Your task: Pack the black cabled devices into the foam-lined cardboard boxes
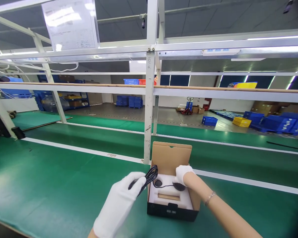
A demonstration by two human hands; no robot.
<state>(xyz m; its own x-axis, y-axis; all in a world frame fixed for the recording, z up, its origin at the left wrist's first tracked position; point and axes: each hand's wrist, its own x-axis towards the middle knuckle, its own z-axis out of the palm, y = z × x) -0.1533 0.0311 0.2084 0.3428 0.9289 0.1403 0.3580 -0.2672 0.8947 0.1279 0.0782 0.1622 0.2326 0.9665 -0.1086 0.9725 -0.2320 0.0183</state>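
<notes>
Both hands wear white gloves. My left hand [125,195] is closed around a coiled black cable [151,175] at the left side of an open cardboard box [172,211]. From the coil, one strand runs across to a round black device [179,186] in the box. My right hand [183,174] reaches in from the right, with its fingers curled at the device's upper edge; the fingertips are partly hidden. White foam padding [161,198] with cut-outs fills the box, including a round dark recess [158,183] on the left. The brown lid [172,155] stands raised at the back.
The box rests on a green-topped workbench [64,175]. Right behind it rises a white metal post [149,125], joined to a long shelf rail [89,88]. Blue crates [275,122] and a yellow crate [241,121] stand on the floor farther off.
</notes>
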